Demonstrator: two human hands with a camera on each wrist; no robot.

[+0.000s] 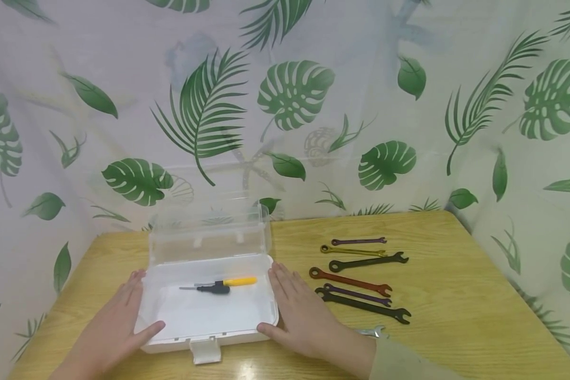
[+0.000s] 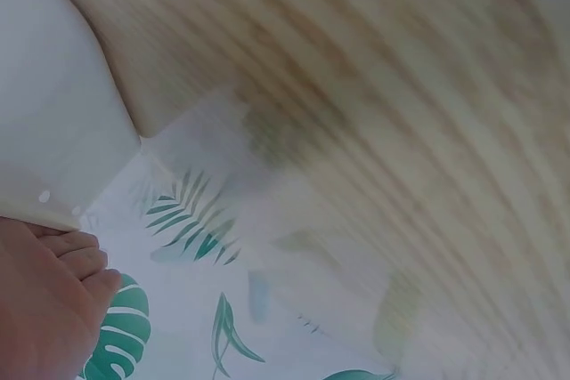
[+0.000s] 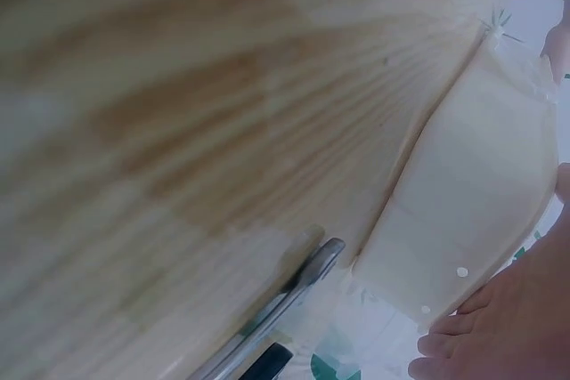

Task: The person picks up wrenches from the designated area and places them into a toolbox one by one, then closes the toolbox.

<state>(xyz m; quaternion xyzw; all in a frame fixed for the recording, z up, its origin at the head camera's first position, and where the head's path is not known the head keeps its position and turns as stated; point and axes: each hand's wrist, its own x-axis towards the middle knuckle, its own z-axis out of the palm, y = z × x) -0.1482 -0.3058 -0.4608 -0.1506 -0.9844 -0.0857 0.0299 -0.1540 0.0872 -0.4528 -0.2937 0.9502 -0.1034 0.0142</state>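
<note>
A white plastic toolbox [image 1: 171,322] stands on the table with its clear lid [image 1: 209,232] raised at the back. Inside lie two screwdrivers, one with a yellow handle [image 1: 239,282] and one with a black handle [image 1: 214,289]. My left hand [image 1: 111,322] rests against the box's left side, fingers extended along the wall and thumb over the front-left rim. On the opposite side my right hand [image 1: 301,314] touches the right wall in the same way, its thumb at the front-right corner. The right wrist view shows the box's outer wall [image 3: 463,175] beside the right fingers.
Right of the box, several combination wrenches lie spread out, among them a red one [image 1: 351,281], a gold one [image 1: 353,250] and a large black one [image 1: 366,306]. A silver wrench [image 1: 375,331] is partly hidden by my right forearm. A leaf-patterned cloth [image 1: 294,95] hangs behind the wooden table [image 1: 456,295].
</note>
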